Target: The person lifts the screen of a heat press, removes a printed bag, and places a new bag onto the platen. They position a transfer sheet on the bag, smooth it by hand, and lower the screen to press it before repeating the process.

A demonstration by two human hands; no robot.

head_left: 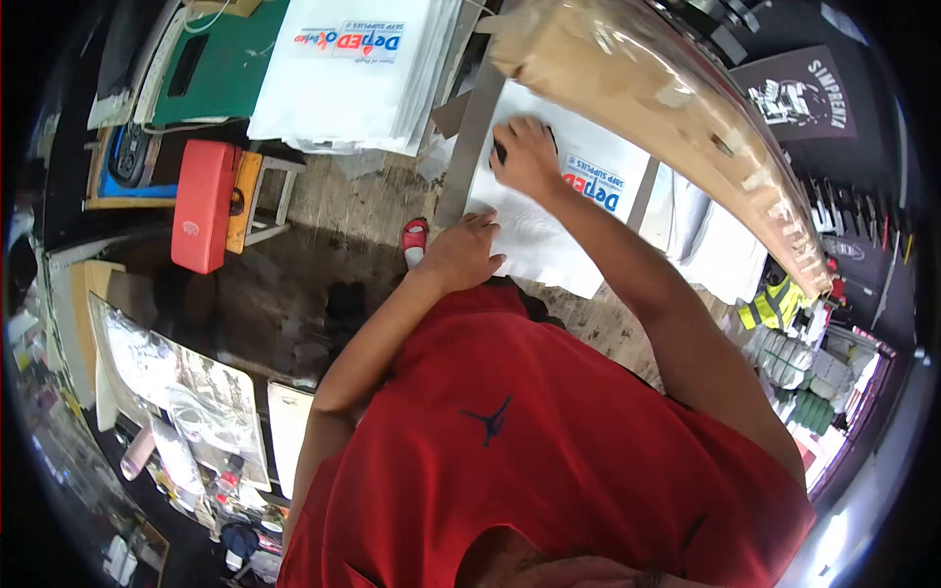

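A white printed sheet or bag [549,240] with blue and red lettering lies on a narrow work surface in front of me. My right hand [526,152] is on its far part, the fingers curled around a small black object that shows only at the edges of the hand. Nearer my body, my left hand [466,253] rests at the left edge of the white sheet, palm down with its fingers apart.
A stack of white printed bags [343,83] stands at the upper left. Beside it are a red box [205,206] on a wooden stool and a green board [218,64]. A long plastic-wrapped brown package [657,88] runs along the upper right.
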